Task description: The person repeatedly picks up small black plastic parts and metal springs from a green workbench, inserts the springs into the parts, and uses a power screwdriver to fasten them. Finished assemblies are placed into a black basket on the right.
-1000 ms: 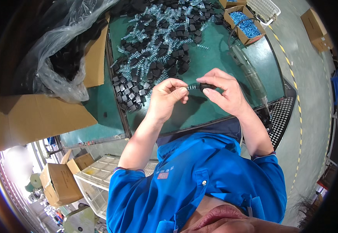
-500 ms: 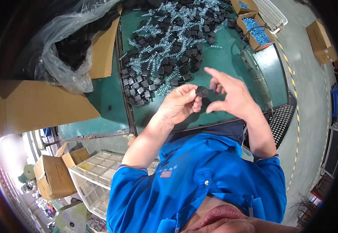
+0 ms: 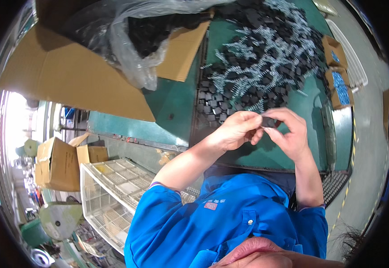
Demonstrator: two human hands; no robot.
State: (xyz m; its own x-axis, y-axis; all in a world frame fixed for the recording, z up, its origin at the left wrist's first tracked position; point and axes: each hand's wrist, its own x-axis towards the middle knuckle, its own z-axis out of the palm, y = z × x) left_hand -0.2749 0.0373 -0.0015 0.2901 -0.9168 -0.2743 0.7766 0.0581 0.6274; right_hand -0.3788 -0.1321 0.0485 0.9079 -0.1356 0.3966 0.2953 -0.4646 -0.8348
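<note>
Above the near part of the green table, my left hand (image 3: 240, 130) pinches a small black square-looking plastic part (image 3: 268, 121) between thumb and fingers. My right hand (image 3: 291, 134) is closed on the same part from the other side, thumb below and fingertips above. The fingers cover much of it, so its details cannot be made out. Just beyond my hands spreads a heap of similar black plastic parts (image 3: 213, 103), mixed with many silvery coil springs (image 3: 243, 49).
A cardboard box flap (image 3: 73, 73) and clear plastic bag (image 3: 136, 67) cover the table's left. Boxes of blue pieces (image 3: 341, 89) stand at the right edge, near a long tool (image 3: 328, 134). White plastic crates (image 3: 114, 196) and a carton (image 3: 58, 163) sit lower left.
My right hand has come in from open and apart to close on the black part. The view has swung, so everything on the table appears farther right.
</note>
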